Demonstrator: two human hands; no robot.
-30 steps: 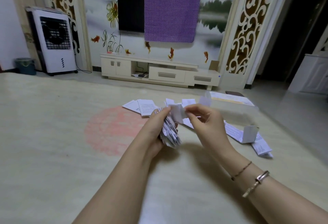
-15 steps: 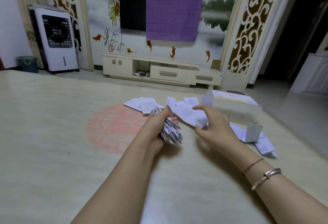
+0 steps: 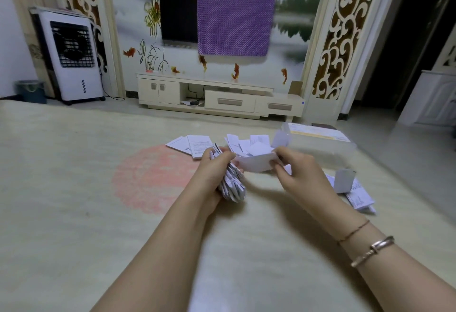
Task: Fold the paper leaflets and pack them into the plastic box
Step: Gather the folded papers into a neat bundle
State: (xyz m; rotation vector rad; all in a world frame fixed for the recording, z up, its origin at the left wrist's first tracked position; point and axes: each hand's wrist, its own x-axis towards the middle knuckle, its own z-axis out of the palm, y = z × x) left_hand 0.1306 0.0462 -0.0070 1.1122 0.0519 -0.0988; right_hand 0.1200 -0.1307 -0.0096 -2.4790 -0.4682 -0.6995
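Head view: white leaflet (image 3: pixel 255 164) half-folded between both hands, edges pinched

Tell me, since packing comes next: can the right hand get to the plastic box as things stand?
Probably yes: the plastic box lies just beyond the right hand with nothing between, though that hand is pinching a leaflet.

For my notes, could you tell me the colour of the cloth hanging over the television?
Purple, finely patterned cloth; head view.

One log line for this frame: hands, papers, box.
left hand: grips folded leaflet stack | right hand: pinches one leaflet | plastic box: on table, far right | phase: folding
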